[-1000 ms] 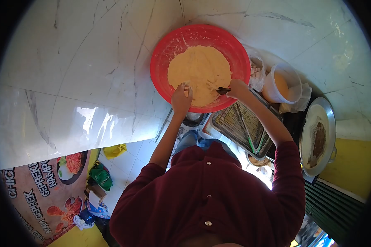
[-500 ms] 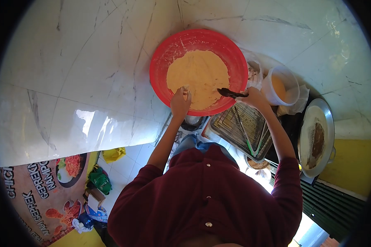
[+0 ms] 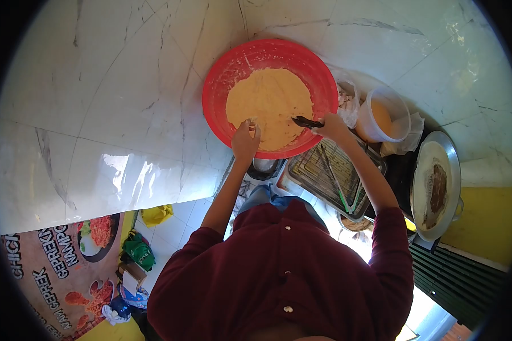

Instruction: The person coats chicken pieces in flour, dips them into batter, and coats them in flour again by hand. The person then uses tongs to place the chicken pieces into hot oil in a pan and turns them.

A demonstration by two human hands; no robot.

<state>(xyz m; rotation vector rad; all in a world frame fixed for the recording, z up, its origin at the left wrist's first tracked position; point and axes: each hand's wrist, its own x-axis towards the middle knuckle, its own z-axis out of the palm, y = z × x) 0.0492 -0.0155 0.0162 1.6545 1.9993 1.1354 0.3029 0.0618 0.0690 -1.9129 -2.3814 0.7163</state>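
A wide red basin (image 3: 216,74) holds a broad layer of pale yellow flour (image 3: 270,96). My left hand (image 3: 246,141) is over the basin's near rim, fingers pinched together at the flour's near edge; a small floury piece seems to be between them, too small to name. My right hand (image 3: 334,128) grips black tongs (image 3: 308,122) at the basin's right rim. The tongs point left, their tips over the flour. Whether the tips hold anything cannot be made out.
Right of the basin stand a plastic bag (image 3: 347,102) of pale pieces and a clear tub (image 3: 405,122) with orange-yellow contents. Nearer me lies a wire rack tray (image 3: 318,170) with green-ended tongs (image 3: 343,198) on it. A large metal pan (image 3: 456,170) is far right. Tiled walls enclose the basin.
My right hand has moved slightly left, bringing the black tongs further over the flour. My left hand stays pinched at nearly the same spot.
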